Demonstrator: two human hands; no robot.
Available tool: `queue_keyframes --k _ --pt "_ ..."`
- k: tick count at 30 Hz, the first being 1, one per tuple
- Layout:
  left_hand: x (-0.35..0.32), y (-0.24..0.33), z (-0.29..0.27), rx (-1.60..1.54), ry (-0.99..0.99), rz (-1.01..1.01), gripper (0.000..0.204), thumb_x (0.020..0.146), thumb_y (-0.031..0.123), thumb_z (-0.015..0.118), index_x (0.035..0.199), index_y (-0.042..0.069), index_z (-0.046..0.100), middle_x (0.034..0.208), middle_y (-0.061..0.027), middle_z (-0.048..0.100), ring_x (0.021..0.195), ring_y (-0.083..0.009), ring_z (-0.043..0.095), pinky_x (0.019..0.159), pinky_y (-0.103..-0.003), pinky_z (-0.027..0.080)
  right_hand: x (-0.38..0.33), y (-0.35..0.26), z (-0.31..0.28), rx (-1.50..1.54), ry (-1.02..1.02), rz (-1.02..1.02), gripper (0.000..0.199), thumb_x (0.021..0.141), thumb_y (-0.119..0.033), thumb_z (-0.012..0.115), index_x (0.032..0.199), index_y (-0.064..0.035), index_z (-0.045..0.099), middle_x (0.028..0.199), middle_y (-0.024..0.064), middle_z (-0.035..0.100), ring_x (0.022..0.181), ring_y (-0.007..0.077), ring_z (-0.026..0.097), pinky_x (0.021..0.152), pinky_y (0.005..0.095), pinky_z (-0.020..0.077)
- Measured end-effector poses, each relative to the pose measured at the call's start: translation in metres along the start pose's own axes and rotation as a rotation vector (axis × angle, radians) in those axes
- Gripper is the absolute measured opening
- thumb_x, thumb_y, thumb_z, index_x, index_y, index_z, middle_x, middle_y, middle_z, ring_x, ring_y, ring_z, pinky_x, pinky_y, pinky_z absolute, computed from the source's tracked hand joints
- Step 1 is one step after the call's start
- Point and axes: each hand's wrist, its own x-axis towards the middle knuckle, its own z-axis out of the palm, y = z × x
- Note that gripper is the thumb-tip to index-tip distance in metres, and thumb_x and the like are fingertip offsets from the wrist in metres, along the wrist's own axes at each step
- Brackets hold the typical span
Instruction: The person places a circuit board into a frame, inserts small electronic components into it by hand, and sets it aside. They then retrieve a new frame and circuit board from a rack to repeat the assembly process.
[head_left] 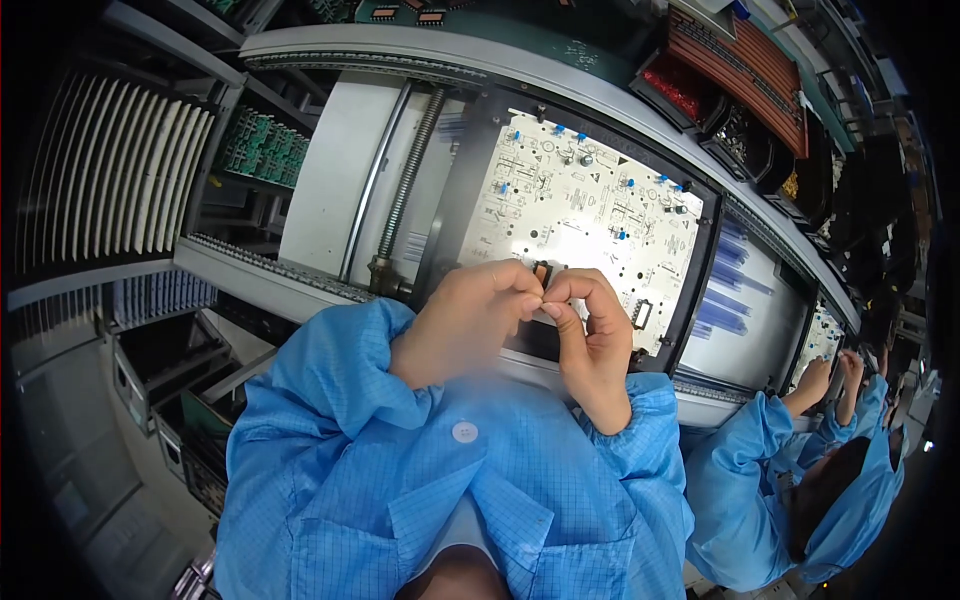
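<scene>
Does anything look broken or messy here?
Nothing stands out. The white circuit board lies flat in its dark frame, and the left hand and right hand pinch a small dark part above it.

White circuit board on conveyor line

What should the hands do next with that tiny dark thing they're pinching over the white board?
Probably lower it onto the white circuit board. The left hand and right hand pinch a small dark part together at their fingertips, just above the board's near edge. The board sits in a dark frame and already carries blue parts, so this one likely belongs there too.
</scene>
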Motion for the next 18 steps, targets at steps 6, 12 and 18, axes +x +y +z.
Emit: queue_keyframes --k 6,12,18 --pt "0.006 -0.006 -0.004 -0.244 -0.106 -0.059 0.009 0.097 0.010 0.048 0.096 0.003 0.053 0.078 -0.0010 0.053 0.070 -0.0059 0.048 0.062 -0.020 0.041 0.001 0.007 0.007 -0.011 0.052 -0.054 0.015 0.080 0.010 0.057 0.090 -0.0015 0.054 0.093 0.0101 0.053 0.084 0.0209 0.056 0.077 0.0284 0.0445" --pt "0.007 -0.002 -0.011 0.019 -0.106 0.013 0.008 0.097 0.009 0.045 0.094 0.003 0.049 0.077 -0.0007 0.049 0.070 -0.0070 0.045 0.063 -0.021 0.040 0.005 0.005 0.012 -0.092 0.062 -0.099 0.017 0.077 0.010 0.058 0.090 -0.0013 0.054 0.092 0.0123 0.053 0.084 0.0262 0.056 0.075 0.0299 0.0450" --pt "0.009 -0.009 -0.020 -0.126 -0.121 -0.061 0.007 0.096 0.008 0.046 0.095 0.002 0.049 0.077 -0.0018 0.047 0.071 -0.0079 0.045 0.064 -0.022 0.040 0.012 -0.008 0.019 -0.300 0.072 -0.141 0.018 0.076 0.009 0.060 0.090 -0.0009 0.056 0.093 0.0144 0.053 0.084 0.0306 0.056 0.075 0.0319 0.0453"
